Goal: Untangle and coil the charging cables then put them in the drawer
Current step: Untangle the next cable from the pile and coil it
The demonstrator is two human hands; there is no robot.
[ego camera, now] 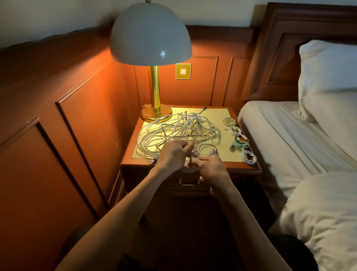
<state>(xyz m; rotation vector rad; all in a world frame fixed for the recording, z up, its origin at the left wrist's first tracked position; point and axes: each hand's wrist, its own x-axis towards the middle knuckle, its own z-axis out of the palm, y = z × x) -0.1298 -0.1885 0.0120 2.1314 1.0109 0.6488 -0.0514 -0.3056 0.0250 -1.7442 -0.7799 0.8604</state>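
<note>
Careful now: your left hand [173, 154] has its fingers curled and pinching a strand, and your right hand [212, 168] has its fingers closed around a small loop of pale cable [190, 167], held right over the front edge of the wooden nightstand [137, 164]. That loop appears to run back into the big tangle of white and dark charging cables [180, 133] spread over the middle and left of the top, so a hard pull would likely cinch a knot tighter instead of freeing the line, or drag the whole heap toward you and off the front edge. Because the loop hangs past the edge, loosening either grip could let it spring open or drop to the floor. Some strands lie against the round base [155, 114] of the brass-stemmed lamp with the pale dome shade [151, 34] at the back left corner; if one is caught there, tugging could shift the lamp. Along the right edge sits a row of four finished coils, among them a teal coil [240, 145] and a white coil [248, 157] at the front right corner, close to the rim, where a sweeping right elbow or a trailing plug could knock them off beside the white-sheeted bed [280, 132]. The drawer with the brass pull [163, 183] is closed below your hands, and both are occupied, so you will need one free to open it.
</note>
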